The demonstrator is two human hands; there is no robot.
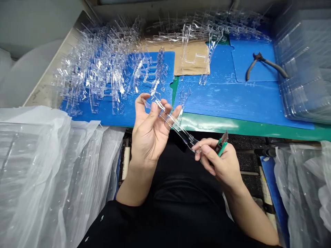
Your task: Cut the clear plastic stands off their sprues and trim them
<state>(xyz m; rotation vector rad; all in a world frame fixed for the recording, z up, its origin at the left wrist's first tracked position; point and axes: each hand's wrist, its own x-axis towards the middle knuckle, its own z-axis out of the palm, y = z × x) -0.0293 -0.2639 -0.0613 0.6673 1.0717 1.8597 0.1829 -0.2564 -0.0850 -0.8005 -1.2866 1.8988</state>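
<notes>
Held in front of me at the table's near edge is a long, clear plastic part, tilted down to the right. My left hand grips its upper end between thumb and fingers, palm toward me. At its lower end, the thumb and fingertips of my right hand pinch the plastic. A green and black utility knife is also tucked in my right hand, its blade pointing up and away from the part. Just behind the held part, another clear piece lies on the blue sheet.
Clear plastic parts are heaped at the left, with more along the back. One framed part rests over brown cardboard. Nippers lie at the right beside stacked clear trays. Wrapped trays stand at my left.
</notes>
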